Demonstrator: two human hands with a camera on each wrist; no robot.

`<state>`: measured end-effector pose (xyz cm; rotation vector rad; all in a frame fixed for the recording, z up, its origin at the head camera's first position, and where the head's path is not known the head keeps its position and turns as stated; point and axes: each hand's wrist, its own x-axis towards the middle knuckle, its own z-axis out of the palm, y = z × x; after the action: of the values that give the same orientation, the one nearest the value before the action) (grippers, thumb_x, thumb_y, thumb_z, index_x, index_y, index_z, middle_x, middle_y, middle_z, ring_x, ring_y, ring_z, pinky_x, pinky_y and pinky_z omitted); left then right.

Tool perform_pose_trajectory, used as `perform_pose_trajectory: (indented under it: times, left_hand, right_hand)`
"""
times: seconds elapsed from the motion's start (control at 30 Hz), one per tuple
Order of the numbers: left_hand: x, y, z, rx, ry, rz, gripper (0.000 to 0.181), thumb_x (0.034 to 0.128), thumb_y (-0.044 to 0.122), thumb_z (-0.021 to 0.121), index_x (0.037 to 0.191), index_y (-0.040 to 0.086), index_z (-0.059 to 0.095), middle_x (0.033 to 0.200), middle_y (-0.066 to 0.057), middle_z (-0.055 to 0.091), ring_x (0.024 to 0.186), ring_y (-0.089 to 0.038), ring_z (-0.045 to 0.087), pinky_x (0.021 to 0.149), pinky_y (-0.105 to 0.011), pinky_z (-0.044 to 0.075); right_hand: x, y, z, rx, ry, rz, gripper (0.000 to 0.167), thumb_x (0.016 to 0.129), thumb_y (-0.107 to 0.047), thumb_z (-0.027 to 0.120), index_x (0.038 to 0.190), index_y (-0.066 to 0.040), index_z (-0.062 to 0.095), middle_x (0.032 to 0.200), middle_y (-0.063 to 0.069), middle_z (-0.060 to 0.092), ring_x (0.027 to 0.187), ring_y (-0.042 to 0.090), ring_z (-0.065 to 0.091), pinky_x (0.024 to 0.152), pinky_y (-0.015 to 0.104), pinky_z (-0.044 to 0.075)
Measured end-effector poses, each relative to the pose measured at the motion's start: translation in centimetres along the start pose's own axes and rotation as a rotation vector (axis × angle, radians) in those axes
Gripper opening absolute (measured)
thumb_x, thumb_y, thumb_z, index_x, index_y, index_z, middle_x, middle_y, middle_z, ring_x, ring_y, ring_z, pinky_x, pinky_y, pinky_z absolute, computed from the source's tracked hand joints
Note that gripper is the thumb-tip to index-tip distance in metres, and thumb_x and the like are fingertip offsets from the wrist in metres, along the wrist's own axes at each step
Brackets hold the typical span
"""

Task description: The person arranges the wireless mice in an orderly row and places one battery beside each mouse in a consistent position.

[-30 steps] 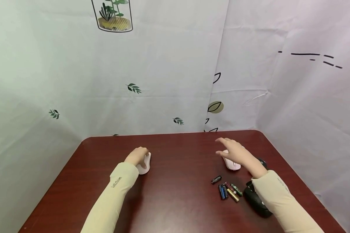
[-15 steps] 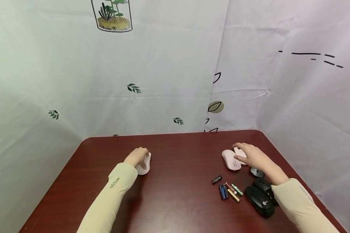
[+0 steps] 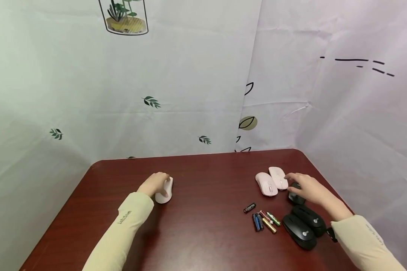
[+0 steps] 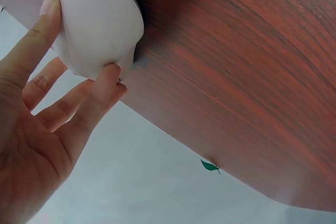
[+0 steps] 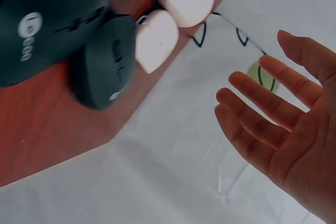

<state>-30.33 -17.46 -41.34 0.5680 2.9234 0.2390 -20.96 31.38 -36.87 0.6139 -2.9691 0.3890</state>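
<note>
At the left of the table, my left hand (image 3: 155, 184) grips a white computer mouse (image 3: 165, 192), thumb along one side and fingertips at its end. The left wrist view shows the same mouse (image 4: 100, 24) from close by, between the thumb and fingers of my left hand (image 4: 58, 108). On the right, my right hand (image 3: 310, 188) holds nothing and hovers by a dark mouse (image 3: 294, 198), partly covering it in the head view. In the right wrist view the right hand's (image 5: 289, 119) fingers are loosely extended. Two pale pink mice, one nearer (image 3: 266, 184) and one farther (image 3: 278, 178), lie beside it.
Two black mice, one left (image 3: 298, 230) and one right (image 3: 310, 218), lie side by side nearer the front right. Several loose batteries (image 3: 262, 221) lie to their left. A small dark object (image 3: 331, 234) shows by the right sleeve. A white printed sheet hangs behind the table (image 3: 203, 241).
My right hand has moved right and nearer, from over the pink mice to the dark mouse, uncovering the pink and black mice. My left hand stays on the white mouse.
</note>
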Motion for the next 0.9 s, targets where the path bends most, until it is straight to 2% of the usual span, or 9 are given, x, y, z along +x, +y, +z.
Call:
perform_pose_trajectory:
  times: [0.17,0.37,0.53,0.7,0.8,0.83,0.9]
  left_hand:
    - [-0.5,-0.5,0.2,-0.019,0.026,0.023,0.053,0.0648,0.014,0.085,0.111,-0.001,0.065,0.115,-0.021,0.061,0.107,-0.038,0.057,0.089,-0.046,0.048]
    - [-0.6,-0.9,0.7,-0.039,0.055,0.044,0.052,0.0646,0.014,0.085,0.111,-0.001,0.066,0.100,-0.017,0.061,0.093,-0.032,0.060,0.080,-0.040,0.050]
    - [-0.7,-1.1,1.0,-0.030,0.111,0.079,0.046,0.0645,0.013,0.085,0.104,-0.003,0.067,0.091,-0.015,0.058,0.084,-0.030,0.059,0.075,-0.038,0.050]
    - [-1.2,-0.8,1.4,-0.032,0.128,0.081,0.046,0.0666,0.010,0.083,0.108,-0.003,0.066,0.105,-0.021,0.062,0.096,-0.036,0.061,0.083,-0.043,0.050]
    - [-1.6,-0.6,1.6,-0.034,0.101,0.069,0.050,0.0714,0.010,0.079,0.118,-0.001,0.064,0.120,-0.026,0.059,0.111,-0.041,0.057,0.092,-0.047,0.047]
    - [-1.7,-0.6,1.7,-0.035,0.091,0.068,0.051,0.0732,0.010,0.078,0.121,0.000,0.062,0.125,-0.027,0.056,0.114,-0.042,0.055,0.093,-0.047,0.046]
    - [-1.9,-0.7,1.8,-0.034,0.078,0.074,0.052,0.0766,0.011,0.075,0.125,0.000,0.059,0.131,-0.028,0.051,0.118,-0.043,0.052,0.094,-0.049,0.045]
  right_hand:
    - [-0.6,1.0,0.4,-0.009,-0.036,-0.004,0.029,0.081,-0.009,0.070,0.107,0.000,0.061,0.098,0.015,0.065,0.089,0.032,0.062,0.072,0.045,0.050]
    - [-1.3,1.5,0.9,-0.010,-0.066,0.007,0.030,0.081,-0.008,0.069,0.108,0.001,0.061,0.103,0.017,0.066,0.095,0.035,0.062,0.076,0.047,0.050]
    - [-1.8,2.1,1.5,-0.016,-0.111,-0.031,0.030,0.079,-0.008,0.070,0.107,0.001,0.062,0.102,0.013,0.065,0.091,0.030,0.062,0.073,0.040,0.050]
    - [-2.5,3.0,2.0,0.052,-0.241,-0.062,0.037,0.079,-0.012,0.072,0.112,0.001,0.059,0.111,0.022,0.057,0.085,0.023,0.058,0.068,0.032,0.047]
    - [-2.7,3.9,2.6,0.100,-0.257,-0.109,0.040,0.080,-0.013,0.072,0.114,0.002,0.057,0.111,0.025,0.053,0.083,0.020,0.056,0.065,0.030,0.046]
    - [-2.7,4.4,2.8,0.102,-0.246,-0.155,0.040,0.080,-0.012,0.072,0.114,0.001,0.057,0.108,0.024,0.053,0.082,0.020,0.056,0.064,0.029,0.045]
    - [-2.7,4.8,3.0,0.130,-0.277,-0.165,0.041,0.079,-0.010,0.072,0.116,0.001,0.056,0.107,0.024,0.052,0.086,0.023,0.056,0.066,0.031,0.046]
